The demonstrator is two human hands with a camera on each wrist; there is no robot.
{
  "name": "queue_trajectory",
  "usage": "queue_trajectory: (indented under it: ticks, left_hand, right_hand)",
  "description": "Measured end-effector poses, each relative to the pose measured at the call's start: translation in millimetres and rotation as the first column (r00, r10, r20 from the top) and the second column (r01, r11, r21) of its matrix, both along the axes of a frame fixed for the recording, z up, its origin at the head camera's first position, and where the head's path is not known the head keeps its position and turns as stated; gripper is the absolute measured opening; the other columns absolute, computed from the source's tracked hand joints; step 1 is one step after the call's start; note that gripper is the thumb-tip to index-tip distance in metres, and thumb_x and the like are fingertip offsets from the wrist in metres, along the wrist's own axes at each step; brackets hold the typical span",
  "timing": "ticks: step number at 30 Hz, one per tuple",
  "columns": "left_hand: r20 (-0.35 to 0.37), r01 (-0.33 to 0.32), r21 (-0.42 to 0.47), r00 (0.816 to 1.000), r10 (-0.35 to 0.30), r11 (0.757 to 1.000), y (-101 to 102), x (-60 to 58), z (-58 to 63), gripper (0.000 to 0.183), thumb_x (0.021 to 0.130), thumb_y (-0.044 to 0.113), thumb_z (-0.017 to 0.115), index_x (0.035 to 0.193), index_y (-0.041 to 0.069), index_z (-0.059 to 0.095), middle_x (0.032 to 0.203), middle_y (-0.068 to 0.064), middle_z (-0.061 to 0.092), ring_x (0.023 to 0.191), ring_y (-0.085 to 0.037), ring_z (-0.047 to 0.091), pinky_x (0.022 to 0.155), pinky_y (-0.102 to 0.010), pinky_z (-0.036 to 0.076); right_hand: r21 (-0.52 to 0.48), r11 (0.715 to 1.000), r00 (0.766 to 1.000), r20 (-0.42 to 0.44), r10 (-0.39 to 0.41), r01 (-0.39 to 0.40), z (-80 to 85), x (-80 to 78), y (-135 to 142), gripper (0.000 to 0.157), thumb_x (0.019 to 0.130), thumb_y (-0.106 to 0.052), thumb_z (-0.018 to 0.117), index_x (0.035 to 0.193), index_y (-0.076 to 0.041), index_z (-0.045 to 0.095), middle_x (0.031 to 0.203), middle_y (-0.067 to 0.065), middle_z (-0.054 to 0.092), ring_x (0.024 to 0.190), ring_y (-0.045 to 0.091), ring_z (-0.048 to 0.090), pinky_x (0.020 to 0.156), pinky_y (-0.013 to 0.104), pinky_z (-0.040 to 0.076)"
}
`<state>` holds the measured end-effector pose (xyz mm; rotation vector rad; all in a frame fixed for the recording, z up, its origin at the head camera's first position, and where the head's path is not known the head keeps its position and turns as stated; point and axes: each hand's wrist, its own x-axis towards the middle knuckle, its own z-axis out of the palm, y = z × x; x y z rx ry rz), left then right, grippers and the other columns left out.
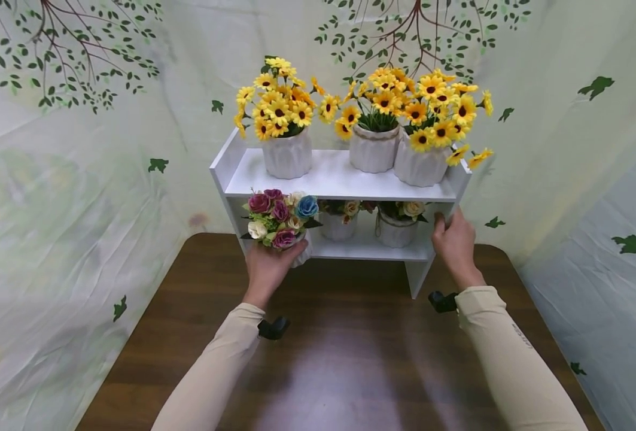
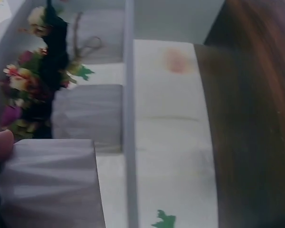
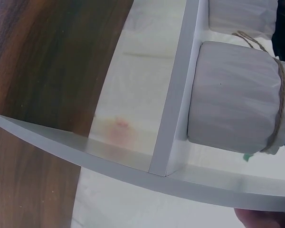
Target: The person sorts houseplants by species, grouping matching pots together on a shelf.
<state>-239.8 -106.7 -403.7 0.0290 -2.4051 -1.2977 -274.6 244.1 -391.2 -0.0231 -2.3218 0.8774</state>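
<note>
My left hand [image 1: 266, 263] holds a white pot of artificial roses [image 1: 280, 218], purple, cream and blue, at the left front of a white two-tier shelf [image 1: 328, 190]. In the left wrist view, the held pot [image 2: 52, 180] is in front of the lower tier, with my thumb [image 2: 1, 145] at its rim. At the shelf's right end, my right hand [image 1: 455, 245] grips the side panel. The right wrist view shows this panel [image 3: 118, 175] from close by, with part of a finger [image 3: 261, 218] along its outer side.
Three white pots of yellow flowers, at left [image 1: 288, 158], middle [image 1: 373, 152] and right [image 1: 420, 164], stand on the upper tier. The lower tier bears a rose pot [image 1: 339, 227] and a twine-tied one [image 1: 396, 230]. Beneath is a brown table [image 1: 328, 335]; leaf-patterned cloth [image 1: 107, 197] hangs around it.
</note>
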Motion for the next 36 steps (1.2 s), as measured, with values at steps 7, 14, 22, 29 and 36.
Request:
queue_trajectory:
  ticks: [7, 14, 22, 29, 36]
  left_hand:
    - [0.039, -0.075, -0.051, 0.996, 0.077, 0.996, 1, -17.6, -9.6, 0.081, 0.076, 0.050, 0.080, 0.136, 0.005, 0.051, 0.129, -0.018, 0.063, 0.118, -0.037, 0.061, 0.097, -0.054, 0.050]
    - [0.072, -0.109, 0.002, 0.992, 0.108, 0.994, 4, -37.4, -10.8, 0.085, 0.076, 0.053, 0.077, 0.140, 0.006, 0.046, 0.131, -0.015, 0.060, 0.121, -0.034, 0.060, 0.100, -0.053, 0.049]
    - [0.132, -0.170, -0.071, 0.975, 0.178, 0.983, 0, -63.9, -12.9, 0.095, 0.077, 0.061, 0.071, 0.147, 0.005, 0.036, 0.138, -0.019, 0.054, 0.123, -0.040, 0.058, 0.100, -0.057, 0.049]
    - [0.156, -0.146, -0.049, 0.976, 0.152, 0.988, -5, -74.7, -14.9, 0.097, 0.080, 0.059, 0.070, 0.150, 0.005, 0.030, 0.141, -0.023, 0.052, 0.125, -0.044, 0.056, 0.102, -0.057, 0.048]
    - [0.188, -0.126, 0.007, 0.974, 0.123, 0.992, -5, -81.5, -17.8, 0.098, 0.081, 0.057, 0.071, 0.151, 0.004, 0.028, 0.145, -0.022, 0.048, 0.132, -0.042, 0.051, 0.108, -0.055, 0.044]
  right_hand:
    - [0.012, 1.000, 1.000, 0.023, -0.010, 0.010, -0.1, 0.2, 0, 0.028, 0.098, -0.012, 0.049, 0.110, 0.012, 0.055, 0.095, 0.041, 0.064, 0.090, 0.062, 0.059, 0.078, 0.068, 0.044]
    - [0.019, 1.000, 1.000, 0.029, -0.011, 0.010, 1.9, 2.0, 3, 0.028, 0.099, -0.012, 0.048, 0.111, 0.012, 0.055, 0.095, 0.040, 0.064, 0.090, 0.060, 0.060, 0.078, 0.067, 0.045]
    - [0.024, 1.000, 1.000, 0.007, -0.011, 0.010, 2.1, 5.7, 4, 0.027, 0.099, -0.011, 0.048, 0.108, 0.012, 0.055, 0.090, 0.040, 0.064, 0.084, 0.060, 0.060, 0.074, 0.067, 0.044]
    - [0.023, 1.000, 1.000, -0.007, -0.001, 0.002, 0.7, 7.5, 4, 0.024, 0.098, -0.011, 0.049, 0.105, 0.012, 0.055, 0.085, 0.039, 0.063, 0.079, 0.059, 0.059, 0.070, 0.066, 0.044]
    - [0.009, 1.000, 0.999, 0.045, -0.012, 0.012, -0.6, 4.4, 4, 0.027, 0.099, -0.013, 0.048, 0.110, 0.011, 0.055, 0.095, 0.039, 0.064, 0.089, 0.059, 0.061, 0.077, 0.066, 0.045]
